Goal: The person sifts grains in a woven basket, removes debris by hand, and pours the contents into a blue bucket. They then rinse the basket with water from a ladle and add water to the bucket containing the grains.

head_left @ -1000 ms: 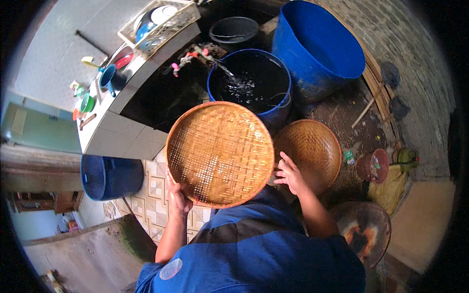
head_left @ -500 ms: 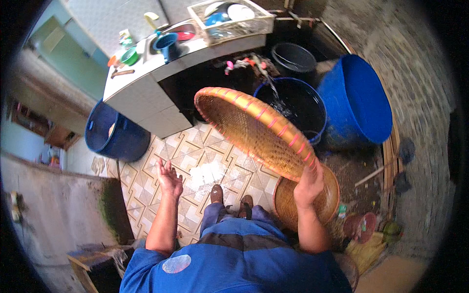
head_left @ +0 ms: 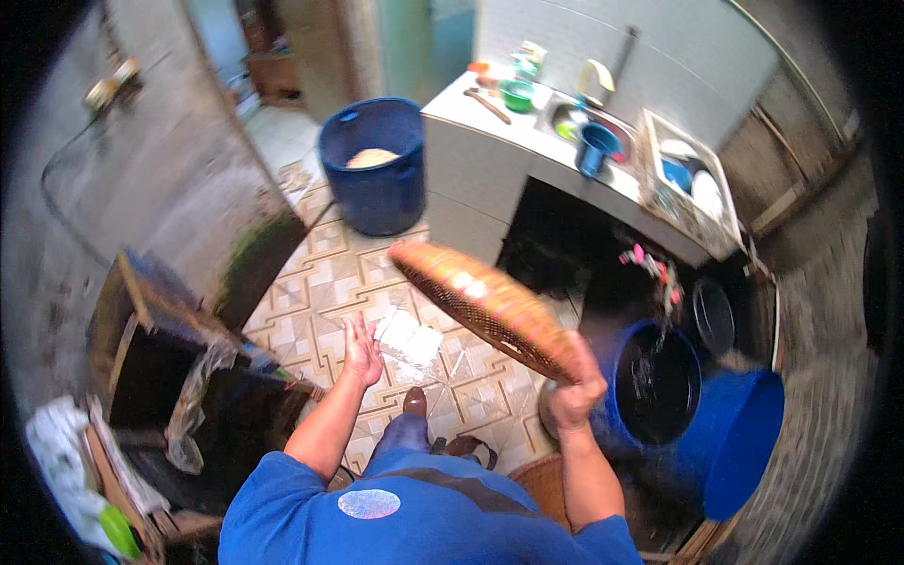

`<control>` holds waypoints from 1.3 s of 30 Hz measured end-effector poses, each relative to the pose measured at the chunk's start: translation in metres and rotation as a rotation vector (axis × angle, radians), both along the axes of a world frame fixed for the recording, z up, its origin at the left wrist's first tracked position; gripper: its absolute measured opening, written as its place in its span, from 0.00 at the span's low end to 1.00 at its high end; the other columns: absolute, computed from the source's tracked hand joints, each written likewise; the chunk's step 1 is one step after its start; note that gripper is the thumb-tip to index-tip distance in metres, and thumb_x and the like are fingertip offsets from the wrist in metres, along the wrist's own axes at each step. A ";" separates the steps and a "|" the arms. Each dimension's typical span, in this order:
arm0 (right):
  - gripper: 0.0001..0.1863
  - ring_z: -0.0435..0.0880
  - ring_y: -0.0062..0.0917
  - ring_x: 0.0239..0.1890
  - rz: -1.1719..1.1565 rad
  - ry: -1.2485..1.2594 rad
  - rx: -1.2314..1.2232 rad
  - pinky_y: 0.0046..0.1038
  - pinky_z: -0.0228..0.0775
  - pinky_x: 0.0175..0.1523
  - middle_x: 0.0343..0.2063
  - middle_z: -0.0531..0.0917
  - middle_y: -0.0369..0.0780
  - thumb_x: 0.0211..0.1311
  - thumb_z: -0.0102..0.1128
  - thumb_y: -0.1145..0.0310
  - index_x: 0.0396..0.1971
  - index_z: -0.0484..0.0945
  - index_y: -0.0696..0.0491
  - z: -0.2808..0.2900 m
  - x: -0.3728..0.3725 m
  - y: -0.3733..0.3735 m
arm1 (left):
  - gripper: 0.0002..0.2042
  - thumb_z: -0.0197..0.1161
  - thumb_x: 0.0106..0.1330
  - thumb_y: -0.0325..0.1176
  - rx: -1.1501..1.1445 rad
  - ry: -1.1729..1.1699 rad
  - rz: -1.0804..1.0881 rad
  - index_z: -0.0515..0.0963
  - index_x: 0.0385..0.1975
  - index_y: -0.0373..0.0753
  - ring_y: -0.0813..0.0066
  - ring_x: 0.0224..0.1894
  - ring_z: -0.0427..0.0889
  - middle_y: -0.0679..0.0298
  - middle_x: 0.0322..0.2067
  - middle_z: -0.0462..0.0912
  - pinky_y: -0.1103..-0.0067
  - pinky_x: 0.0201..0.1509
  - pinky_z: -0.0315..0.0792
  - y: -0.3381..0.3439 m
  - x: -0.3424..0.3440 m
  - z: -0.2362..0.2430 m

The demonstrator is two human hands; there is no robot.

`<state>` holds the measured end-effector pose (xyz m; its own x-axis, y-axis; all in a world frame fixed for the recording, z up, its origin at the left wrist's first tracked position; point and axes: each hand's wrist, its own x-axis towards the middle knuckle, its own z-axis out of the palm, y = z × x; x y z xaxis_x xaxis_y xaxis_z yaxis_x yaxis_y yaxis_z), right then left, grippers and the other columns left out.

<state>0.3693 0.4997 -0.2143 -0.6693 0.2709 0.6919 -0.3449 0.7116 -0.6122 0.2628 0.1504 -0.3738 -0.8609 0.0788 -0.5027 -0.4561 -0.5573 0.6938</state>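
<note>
A round woven winnowing basket point(head_left: 485, 299) with an orange rim hangs tilted in the air ahead of me. My right hand point(head_left: 576, 388) grips its near right edge; the thumb side is partly hidden behind the rim. To the left of it, my left hand point(head_left: 362, 352) is held up over the floor, fingers apart, touching nothing. Below my right forearm, part of a second woven basket point(head_left: 544, 485) shows on the floor, mostly hidden by my arm and body.
A dark blue bin point(head_left: 372, 193) holding something pale stands ahead. Right of it is a tiled counter point(head_left: 471, 155) with a sink and a dish rack point(head_left: 730, 221). Water runs into a blue-rimmed tub point(head_left: 617, 377), beside a large blue barrel point(head_left: 744, 443). A wooden frame point(head_left: 137, 301) stands left.
My view has turned left, toward the blue bin. The basket in my right hand has tipped, now showing more of its rim and less of its inside. My left hand stays raised.
</note>
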 end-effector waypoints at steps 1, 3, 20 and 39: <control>0.17 0.83 0.34 0.49 0.075 0.022 -0.226 0.31 0.72 0.56 0.46 0.83 0.46 0.58 0.55 0.80 0.48 0.79 0.61 0.008 -0.022 -0.010 | 0.45 0.28 0.58 0.79 -0.050 0.000 0.011 0.32 0.73 0.64 0.54 0.75 0.22 0.58 0.75 0.29 0.50 0.69 0.16 -0.027 0.006 -0.025; 0.16 0.77 0.25 0.52 0.178 -0.079 -0.505 0.27 0.67 0.58 0.50 0.79 0.41 0.65 0.53 0.80 0.52 0.75 0.62 0.032 -0.058 -0.020 | 0.44 0.29 0.59 0.78 -0.135 -0.119 0.052 0.34 0.73 0.63 0.50 0.75 0.25 0.58 0.75 0.31 0.46 0.69 0.19 -0.053 0.021 -0.034; 0.19 0.82 0.29 0.48 1.503 -1.164 -0.962 0.38 0.77 0.51 0.48 0.80 0.42 0.68 0.54 0.63 0.53 0.70 0.58 0.185 -0.204 -0.443 | 0.41 0.41 0.62 0.72 -0.227 -0.514 0.236 0.58 0.70 0.51 0.50 0.71 0.53 0.53 0.70 0.57 0.53 0.70 0.44 -0.181 0.110 -0.154; 0.36 0.80 0.26 0.42 1.567 -1.203 -0.263 0.29 0.81 0.37 0.46 0.75 0.42 0.61 0.64 0.65 0.66 0.58 0.54 0.071 -0.222 -0.567 | 0.36 0.37 0.66 0.69 -0.105 -0.635 0.355 0.56 0.70 0.56 0.50 0.72 0.53 0.57 0.71 0.56 0.52 0.72 0.33 -0.247 0.148 -0.139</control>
